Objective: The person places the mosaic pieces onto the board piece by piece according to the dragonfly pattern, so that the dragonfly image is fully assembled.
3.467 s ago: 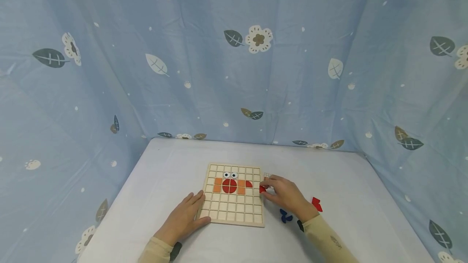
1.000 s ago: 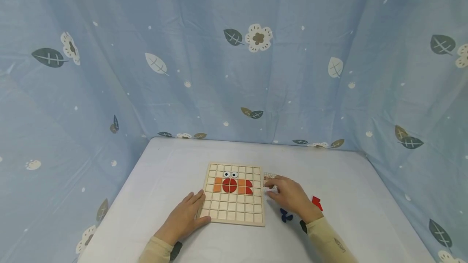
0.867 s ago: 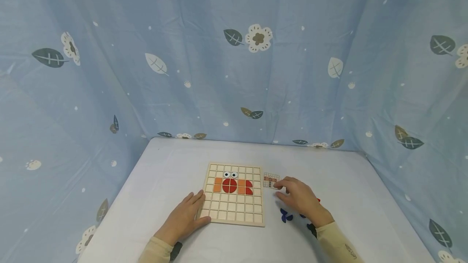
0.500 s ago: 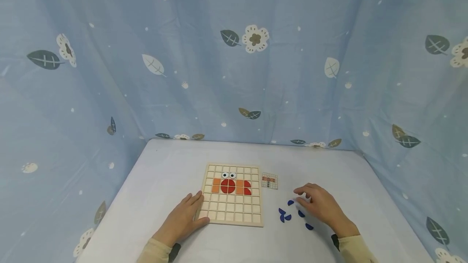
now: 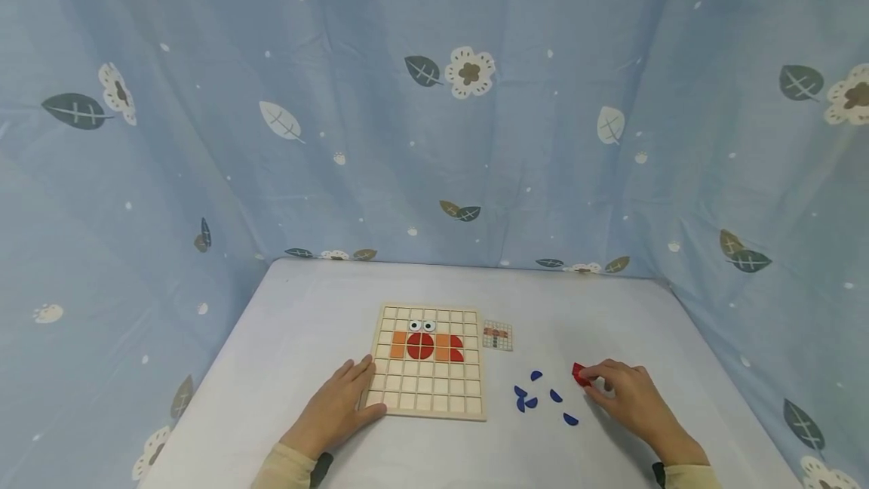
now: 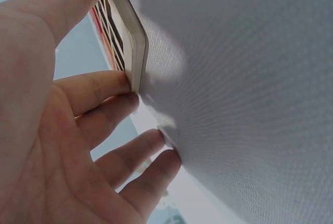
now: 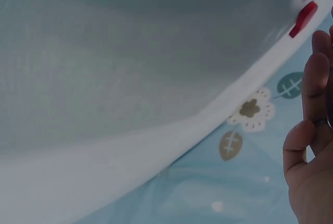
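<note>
A wooden grid board (image 5: 428,403) lies on the table with orange square tiles (image 5: 398,345), a red circle (image 5: 420,346) of quarter-round tiles, two eye tiles (image 5: 422,326) and red quarter tiles (image 5: 457,349) set in its cells. My left hand (image 5: 336,404) rests at the board's left edge, fingers spread, thumb by the near corner; the left wrist view shows the thumb and fingertips touching its rim. To the right, my right hand (image 5: 631,402) pinches a red tile (image 5: 579,374) between thumb and fingertips. Another red tile (image 7: 304,19) lies on the table in the right wrist view.
Several blue curved pieces (image 5: 532,403) lie scattered between the board and my right hand. A small card (image 5: 498,336) printed with a gridded pattern lies beside the board's right edge. Blue patterned cloth (image 5: 475,172) hangs behind the white table (image 5: 339,285).
The right hand placed a red tile at the circle's right, then withdrew right past the card and blue pieces to the red tiles, where it pinches one. The left hand has stayed at the board.
</note>
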Available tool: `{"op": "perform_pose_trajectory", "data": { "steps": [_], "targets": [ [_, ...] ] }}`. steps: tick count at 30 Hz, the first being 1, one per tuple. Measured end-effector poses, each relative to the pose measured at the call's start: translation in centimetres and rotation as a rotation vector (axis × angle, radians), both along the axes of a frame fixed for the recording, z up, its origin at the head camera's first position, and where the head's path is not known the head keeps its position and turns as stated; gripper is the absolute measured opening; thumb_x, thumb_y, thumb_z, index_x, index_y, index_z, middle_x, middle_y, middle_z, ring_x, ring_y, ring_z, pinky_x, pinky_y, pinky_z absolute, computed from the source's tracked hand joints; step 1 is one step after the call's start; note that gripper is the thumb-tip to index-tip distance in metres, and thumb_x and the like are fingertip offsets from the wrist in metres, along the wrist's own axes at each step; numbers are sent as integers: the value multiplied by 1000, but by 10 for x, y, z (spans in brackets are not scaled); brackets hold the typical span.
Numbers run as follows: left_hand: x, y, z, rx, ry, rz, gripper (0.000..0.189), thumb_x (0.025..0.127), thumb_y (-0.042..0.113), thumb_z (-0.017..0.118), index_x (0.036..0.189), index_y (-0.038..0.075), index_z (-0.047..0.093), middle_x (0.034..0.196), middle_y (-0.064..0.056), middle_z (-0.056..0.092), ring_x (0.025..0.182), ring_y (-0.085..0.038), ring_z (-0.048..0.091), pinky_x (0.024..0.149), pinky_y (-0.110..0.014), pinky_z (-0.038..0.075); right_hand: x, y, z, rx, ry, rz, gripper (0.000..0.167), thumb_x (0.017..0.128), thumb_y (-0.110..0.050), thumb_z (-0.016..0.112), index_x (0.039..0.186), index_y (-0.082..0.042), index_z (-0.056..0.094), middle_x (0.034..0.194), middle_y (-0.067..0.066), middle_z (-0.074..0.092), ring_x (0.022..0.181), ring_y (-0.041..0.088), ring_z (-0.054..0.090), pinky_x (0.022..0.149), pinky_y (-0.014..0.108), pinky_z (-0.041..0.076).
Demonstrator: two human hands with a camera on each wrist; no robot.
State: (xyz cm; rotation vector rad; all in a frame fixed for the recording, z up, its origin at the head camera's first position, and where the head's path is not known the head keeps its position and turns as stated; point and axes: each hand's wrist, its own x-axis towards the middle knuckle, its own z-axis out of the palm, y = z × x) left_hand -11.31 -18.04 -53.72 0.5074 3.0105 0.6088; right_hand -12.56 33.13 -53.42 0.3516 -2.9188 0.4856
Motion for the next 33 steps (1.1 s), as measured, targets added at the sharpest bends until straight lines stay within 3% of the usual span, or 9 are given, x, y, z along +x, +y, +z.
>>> {"op": "perform_pose_trajectory", "data": {
  "steps": [5, 14, 22, 29, 33],
  "targets": [
    [0, -1, -1, -2, 4, -2, 79, 91, 50, 72, 145, -4, 52, 155, -16, 45, 141, -45, 40, 117, -55, 35, -1, 4, 0, -40, -114, -30, 26, 80, -15, 87, 103, -22, 77, 100, -9, 68, 77, 9, 54, 63, 26, 51],
    [-2, -1, -5, -6, 5, -5, 79, 90, 52, 71, 145, -3, 52, 155, -15, 45, 141, -44, 40, 117, -54, 36, -4, 5, -1, -57, -230, -41, 24, 83, -13, 83, 105, -20, 77, 95, -10, 64, 74, 10, 50, 57, 24, 45],
    [-2, -2, -5, -7, -1, -4, 80, 90, 53, 71, 145, -2, 52, 155, -15, 45, 141, -44, 40, 117, -54, 36, -4, 2, -4, -60, -186, -21, 25, 82, -11, 84, 103, -22, 76, 99, -10, 65, 71, 6, 48, 55, 23, 43],
    [-1, -2, -5, -10, 11, -1, 80, 90, 53, 71, 145, -2, 52, 155, -14, 45, 142, -44, 40, 117, -54, 35, -5, -9, 1, -64, -245, -31, 27, 79, -18, 87, 103, -22, 77, 91, -10, 64, 78, 13, 53, 69, 32, 53],
    [-1, -2, -4, -5, 10, -1, 80, 91, 53, 71, 145, -2, 52, 155, -15, 45, 142, -44, 40, 117, -54, 35, -5, -15, 2, -73, -290, -43, 28, 79, -23, 88, 104, -20, 77, 84, -11, 61, 76, 12, 52, 67, 31, 52]
  ]
}}
